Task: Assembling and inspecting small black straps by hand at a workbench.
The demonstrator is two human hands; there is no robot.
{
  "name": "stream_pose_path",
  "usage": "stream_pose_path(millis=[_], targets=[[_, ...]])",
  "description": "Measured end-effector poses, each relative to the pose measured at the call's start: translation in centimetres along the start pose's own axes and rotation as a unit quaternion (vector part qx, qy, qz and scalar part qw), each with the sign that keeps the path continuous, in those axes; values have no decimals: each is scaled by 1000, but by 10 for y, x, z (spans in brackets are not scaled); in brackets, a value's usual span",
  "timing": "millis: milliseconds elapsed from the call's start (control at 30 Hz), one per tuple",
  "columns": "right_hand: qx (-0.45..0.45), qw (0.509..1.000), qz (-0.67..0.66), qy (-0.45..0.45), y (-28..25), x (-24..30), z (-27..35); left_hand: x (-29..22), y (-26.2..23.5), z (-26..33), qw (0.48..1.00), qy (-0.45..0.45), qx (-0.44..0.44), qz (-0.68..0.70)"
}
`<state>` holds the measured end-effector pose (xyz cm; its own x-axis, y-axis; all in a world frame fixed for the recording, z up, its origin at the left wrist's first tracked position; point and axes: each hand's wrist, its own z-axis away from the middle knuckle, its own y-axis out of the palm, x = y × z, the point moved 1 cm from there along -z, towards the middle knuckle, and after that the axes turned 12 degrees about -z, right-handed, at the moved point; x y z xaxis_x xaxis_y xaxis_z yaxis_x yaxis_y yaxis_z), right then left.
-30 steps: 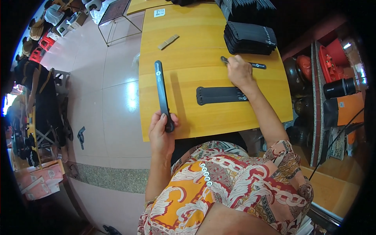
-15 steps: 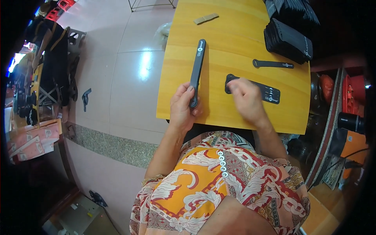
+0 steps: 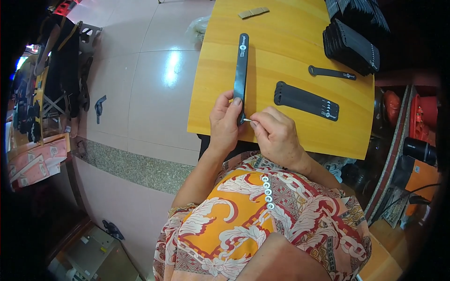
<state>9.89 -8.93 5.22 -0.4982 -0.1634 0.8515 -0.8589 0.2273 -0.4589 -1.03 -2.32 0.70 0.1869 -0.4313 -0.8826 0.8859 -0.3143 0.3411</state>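
Note:
In my left hand [image 3: 224, 125] is a long black strap [image 3: 242, 65] with a rounded end and a pale printed mark, held upright above the table. My right hand [image 3: 279, 136] is closed in a pinch at the strap's lower end. A thin pale piece [image 3: 247, 120] sticks out from its fingertips and meets the strap there; its kind is too small to make out. Right of my hands, a wider flat black piece [image 3: 307, 100] with white marks lies on the yellow table [image 3: 276, 51]. Beyond it rests a shorter black strap [image 3: 333, 73] with a round end.
Stacked black pieces [image 3: 351, 47] stand at the table's far right, with more behind them. A tan cardboard strip [image 3: 253, 12] lies near the far edge. Shelves with a red container [image 3: 422, 119] border the right side. At the far left another person [image 3: 61, 61] is by a table.
My right hand has moved left from above the wide black piece to the strap's lower end, and a thin pale piece now shows at its fingertips. The view has shifted slightly.

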Motion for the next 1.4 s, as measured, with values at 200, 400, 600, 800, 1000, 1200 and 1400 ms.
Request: stream_pose_path(millis=[200, 400, 600, 800, 1000, 1200, 1400], targets=[[13, 999, 30, 11, -2, 1, 0, 1, 2, 1, 1000, 7, -4, -15], [49, 994, -22, 98, -5, -7, 1, -2, 4, 3, 1000, 4, -6, -30], [90, 985, -68, 130, -5, -8, 2, 1, 3, 2, 999, 8, -21, -24], [78, 989, -52, 113, -4, -3, 4, 1, 4, 2, 999, 9, -31, -39], [73, 993, -23, 92, -3, 1, 5, 4, 1, 3, 998, 29, -12, -54], [58, 996, 0, 67, -1, 3, 7, 8, 0, 1, 998, 36, -11, -53], [71, 995, 26, 57, -1, 2, 7, 8, 1, 1, 998, 35, -9, -51]])
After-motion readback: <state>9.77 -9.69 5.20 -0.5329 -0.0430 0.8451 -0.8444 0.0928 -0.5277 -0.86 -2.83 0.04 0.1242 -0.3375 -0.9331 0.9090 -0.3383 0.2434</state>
